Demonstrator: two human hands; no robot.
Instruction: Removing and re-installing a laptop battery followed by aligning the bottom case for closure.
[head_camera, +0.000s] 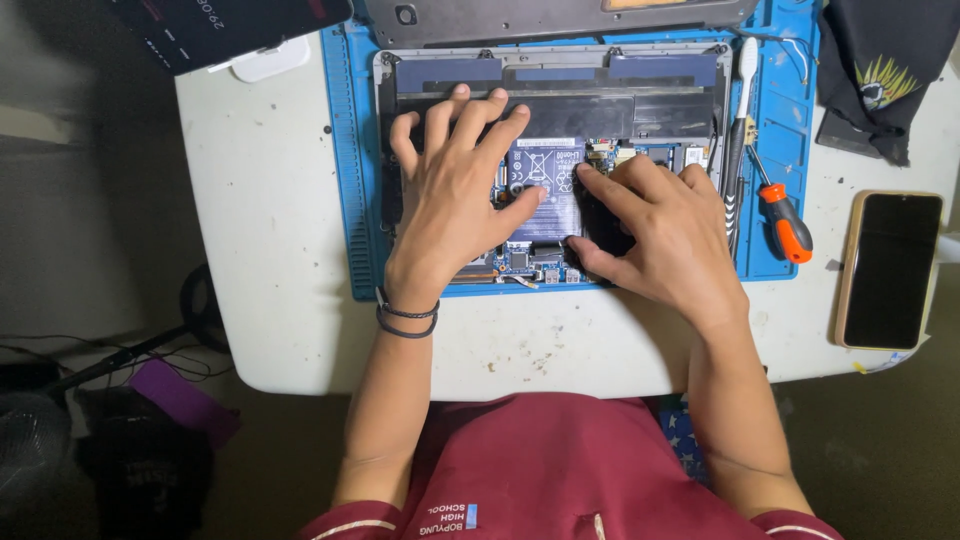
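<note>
Both hands are pressing down inside an opened laptop (550, 75) that is lying on a blue mat (345, 150) on the white desk (270, 250). The left hand (450, 200) is lying flat with fingers spread, gripping nothing, its thumb touching the dark blue battery (548, 190) in the middle of the laptop. The right hand (665, 235) is also open and holding nothing, its index fingertip resting on the battery's right edge and its thumb lying below it. Just right of the laptop, a toothbrush (745, 80) and an orange-handled screwdriver (785, 225) are lying on the mat. A phone (890, 270) is lying further right on the desk.
</note>
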